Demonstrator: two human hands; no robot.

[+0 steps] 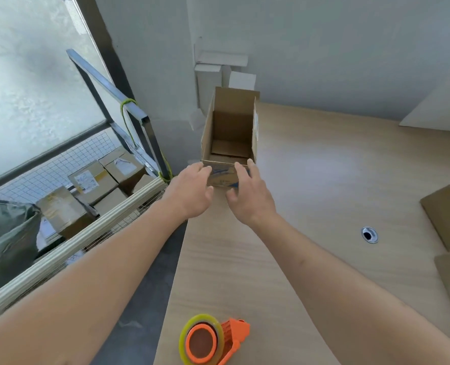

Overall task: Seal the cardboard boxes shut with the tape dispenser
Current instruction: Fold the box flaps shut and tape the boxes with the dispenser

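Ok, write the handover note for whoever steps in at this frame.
Left hand and right hand: both open, fingers at the near wall of the open box, not clearly gripping.
Box stands at the table's far left edge, flaps up, no tape seen.
Tape dispenser lies untouched at the near edge.
Left: close flaps, tape the seam.

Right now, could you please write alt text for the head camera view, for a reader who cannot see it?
Two bare hands, left hand and right hand, reach to the near flap of an open brown cardboard box on a light wooden table. An orange tape dispenser with clear tape lies untouched at the near edge.
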